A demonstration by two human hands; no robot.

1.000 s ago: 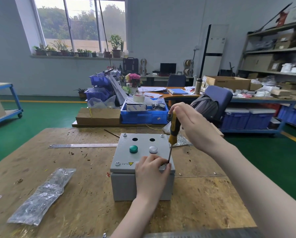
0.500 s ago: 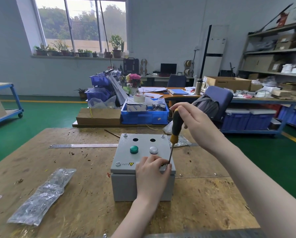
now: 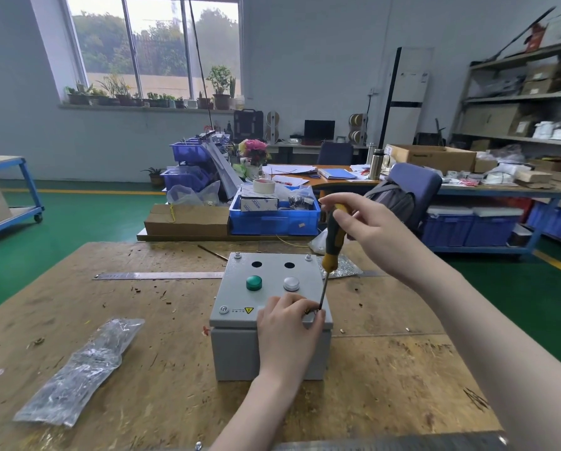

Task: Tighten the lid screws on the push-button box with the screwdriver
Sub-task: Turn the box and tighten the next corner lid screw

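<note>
Near the middle of the wooden workbench (image 3: 402, 369) sits the grey push-button box (image 3: 240, 349), left hand (image 3: 289, 330) pinching the screwdriver (image 3: 333, 245) tip at its near-right lid corner, right hand (image 3: 367, 229) gripping the black-and-yellow handle above

The push-button box (image 3: 269, 317) sat mid-tabletop (image 3: 402, 379), a plastic bag (image 3: 77, 369) to its left, a steel ruler (image 3: 159, 275) behind-left, and a crate (image 3: 272, 219) beyond the tabletop's far edge.
</note>
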